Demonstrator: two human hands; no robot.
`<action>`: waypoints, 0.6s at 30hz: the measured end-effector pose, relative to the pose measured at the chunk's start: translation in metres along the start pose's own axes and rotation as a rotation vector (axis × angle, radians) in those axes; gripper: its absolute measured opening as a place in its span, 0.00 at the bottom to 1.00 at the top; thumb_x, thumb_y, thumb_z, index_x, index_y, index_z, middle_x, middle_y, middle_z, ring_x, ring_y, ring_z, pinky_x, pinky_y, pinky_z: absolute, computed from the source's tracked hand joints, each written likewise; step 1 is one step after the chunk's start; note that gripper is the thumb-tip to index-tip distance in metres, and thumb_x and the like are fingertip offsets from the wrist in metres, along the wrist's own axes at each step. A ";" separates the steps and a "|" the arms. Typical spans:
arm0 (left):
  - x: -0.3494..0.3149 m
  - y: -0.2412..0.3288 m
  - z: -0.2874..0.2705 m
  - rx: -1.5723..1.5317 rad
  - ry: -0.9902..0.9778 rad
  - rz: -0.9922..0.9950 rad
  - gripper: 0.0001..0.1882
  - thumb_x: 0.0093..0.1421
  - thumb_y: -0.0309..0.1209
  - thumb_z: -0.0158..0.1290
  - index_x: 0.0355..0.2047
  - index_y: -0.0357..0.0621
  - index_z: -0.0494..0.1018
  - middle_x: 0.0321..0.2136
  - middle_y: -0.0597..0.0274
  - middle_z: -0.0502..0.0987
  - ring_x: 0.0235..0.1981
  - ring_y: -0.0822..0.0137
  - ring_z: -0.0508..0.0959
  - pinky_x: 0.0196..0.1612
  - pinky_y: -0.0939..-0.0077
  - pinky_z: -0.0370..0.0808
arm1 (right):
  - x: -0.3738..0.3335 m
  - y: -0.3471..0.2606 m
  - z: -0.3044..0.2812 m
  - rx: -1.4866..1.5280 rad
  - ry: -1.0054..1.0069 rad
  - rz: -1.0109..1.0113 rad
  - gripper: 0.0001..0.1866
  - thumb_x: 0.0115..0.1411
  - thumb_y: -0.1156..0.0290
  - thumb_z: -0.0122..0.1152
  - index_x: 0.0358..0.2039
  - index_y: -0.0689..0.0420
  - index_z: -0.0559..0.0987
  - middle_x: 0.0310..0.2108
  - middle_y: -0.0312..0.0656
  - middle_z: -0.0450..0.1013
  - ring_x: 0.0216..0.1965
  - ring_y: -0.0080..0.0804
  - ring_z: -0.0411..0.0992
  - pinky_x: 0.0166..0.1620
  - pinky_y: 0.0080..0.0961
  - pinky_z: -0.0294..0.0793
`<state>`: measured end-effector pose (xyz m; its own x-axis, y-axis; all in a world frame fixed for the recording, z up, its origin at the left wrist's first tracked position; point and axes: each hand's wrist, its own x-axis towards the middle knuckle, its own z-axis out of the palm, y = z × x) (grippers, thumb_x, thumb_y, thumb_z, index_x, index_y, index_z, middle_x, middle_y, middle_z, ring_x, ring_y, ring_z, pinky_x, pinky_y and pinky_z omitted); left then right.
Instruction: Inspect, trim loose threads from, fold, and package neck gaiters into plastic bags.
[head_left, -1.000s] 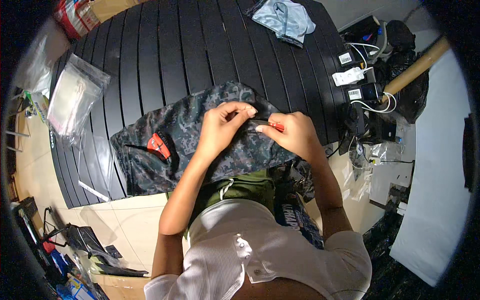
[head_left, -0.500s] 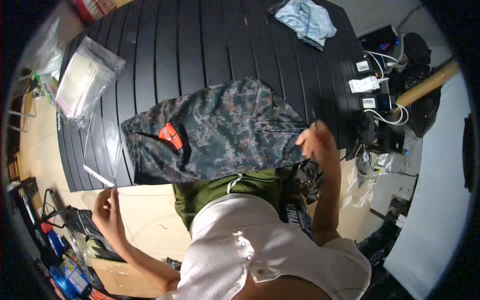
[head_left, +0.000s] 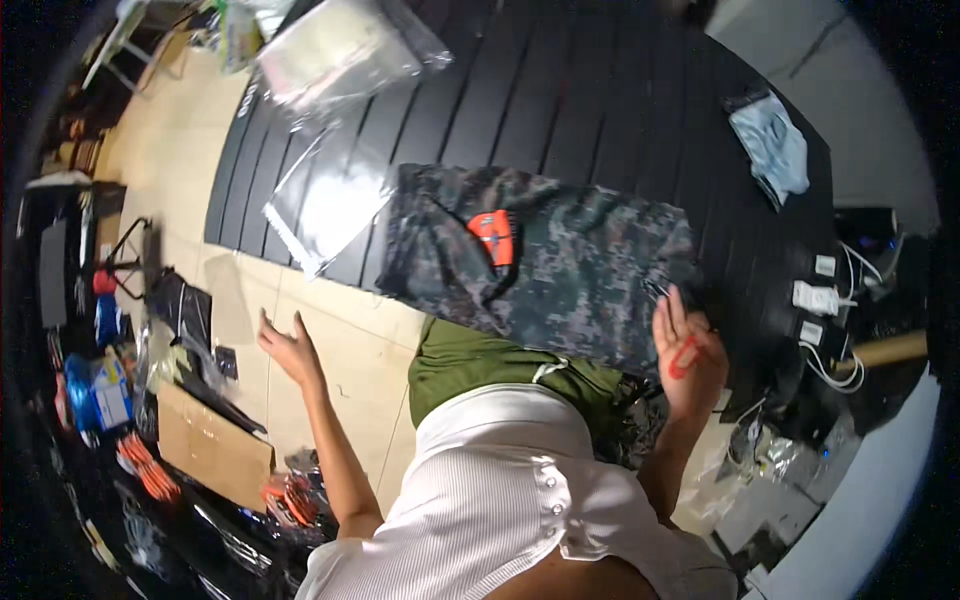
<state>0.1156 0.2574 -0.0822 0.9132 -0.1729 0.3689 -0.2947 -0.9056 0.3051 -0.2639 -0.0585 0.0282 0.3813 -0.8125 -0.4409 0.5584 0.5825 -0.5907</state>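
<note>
One camouflage cloth [head_left: 590, 270] lies on the black desk [head_left: 620, 120], bearing one orange tag [head_left: 492, 238] with illegible print. The right hand [head_left: 697, 368] is at its right edge, a red loop [head_left: 677, 373] against it; whether it grips I cannot tell. The left hand [head_left: 292, 352] is empty, fingers spread. One clear packet [head_left: 340, 55] is cut off above.

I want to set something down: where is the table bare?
On the black slatted table, between the clear plastic packets, light-blue folded cloth and dark camouflage fabric. Crowded: left end, with packets and flat transparent bag; near edge, with fabric and right hand.
</note>
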 end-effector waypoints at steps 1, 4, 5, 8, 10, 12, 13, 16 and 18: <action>0.009 0.023 -0.010 -0.105 0.058 -0.041 0.24 0.55 0.35 0.53 0.50 0.37 0.62 0.42 0.47 0.65 0.42 0.53 0.66 0.42 0.66 0.66 | 0.004 0.000 -0.011 0.251 -0.018 0.059 0.09 0.58 0.75 0.39 0.28 0.70 0.65 0.58 0.62 0.49 0.57 0.49 0.54 0.58 0.41 0.53; 0.029 0.071 -0.023 -0.153 0.229 0.154 0.16 0.59 0.35 0.47 0.43 0.36 0.68 0.35 0.51 0.71 0.36 0.62 0.69 0.36 0.74 0.67 | 0.018 -0.002 -0.023 0.501 -0.073 0.175 0.11 0.58 0.73 0.43 0.30 0.71 0.67 0.55 0.62 0.54 0.50 0.45 0.61 0.53 0.37 0.60; 0.032 0.088 -0.025 -0.293 0.131 0.142 0.14 0.60 0.34 0.46 0.39 0.35 0.71 0.32 0.52 0.72 0.35 0.61 0.70 0.37 0.72 0.66 | 0.019 -0.003 -0.021 0.504 -0.102 0.214 0.12 0.58 0.71 0.44 0.31 0.71 0.67 0.54 0.61 0.56 0.47 0.43 0.64 0.50 0.35 0.61; 0.030 0.154 -0.028 -0.691 -0.257 -0.024 0.19 0.61 0.38 0.42 0.26 0.33 0.74 0.22 0.53 0.75 0.26 0.61 0.73 0.34 0.70 0.67 | 0.012 -0.003 0.028 0.223 0.266 0.192 0.10 0.54 0.77 0.47 0.17 0.65 0.67 0.23 0.44 0.66 0.48 0.47 0.67 0.54 0.34 0.60; 0.032 0.194 -0.023 -0.678 -0.376 -0.040 0.26 0.62 0.44 0.40 0.23 0.31 0.73 0.18 0.50 0.75 0.21 0.59 0.73 0.30 0.69 0.68 | 0.006 0.005 0.037 0.202 0.315 0.103 0.10 0.54 0.77 0.47 0.18 0.65 0.67 0.26 0.47 0.68 0.49 0.47 0.66 0.54 0.35 0.60; 0.039 0.218 -0.026 -0.521 -0.516 -0.073 0.28 0.60 0.48 0.40 0.22 0.32 0.73 0.17 0.49 0.74 0.20 0.56 0.73 0.29 0.69 0.68 | 0.001 0.003 0.037 0.186 0.377 0.005 0.09 0.54 0.77 0.47 0.18 0.66 0.68 0.29 0.50 0.69 0.49 0.47 0.66 0.55 0.36 0.60; 0.044 0.230 -0.031 -0.441 -0.572 -0.099 0.28 0.58 0.51 0.44 0.22 0.33 0.73 0.16 0.48 0.73 0.19 0.53 0.74 0.28 0.67 0.69 | -0.001 0.002 0.033 0.179 0.377 -0.006 0.09 0.54 0.77 0.46 0.18 0.66 0.67 0.32 0.53 0.69 0.49 0.47 0.66 0.55 0.36 0.59; 0.045 0.230 -0.010 -0.320 -0.535 0.092 0.26 0.55 0.50 0.49 0.21 0.34 0.73 0.16 0.47 0.73 0.21 0.51 0.74 0.27 0.66 0.69 | 0.000 -0.005 0.019 0.236 0.369 -0.017 0.09 0.54 0.76 0.47 0.20 0.66 0.66 0.36 0.58 0.69 0.50 0.47 0.66 0.55 0.36 0.59; 0.042 0.234 -0.005 -0.404 -0.527 0.179 0.18 0.51 0.40 0.56 0.24 0.34 0.72 0.18 0.49 0.73 0.21 0.54 0.75 0.26 0.69 0.69 | 0.008 -0.009 0.008 0.302 0.365 -0.037 0.09 0.54 0.75 0.47 0.21 0.67 0.66 0.38 0.61 0.68 0.50 0.47 0.65 0.55 0.36 0.60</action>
<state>0.0839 0.0404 0.0091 0.8257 -0.5641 -0.0008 -0.4419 -0.6477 0.6206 -0.2599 -0.0703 0.0354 0.1031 -0.7408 -0.6637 0.7765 0.4769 -0.4118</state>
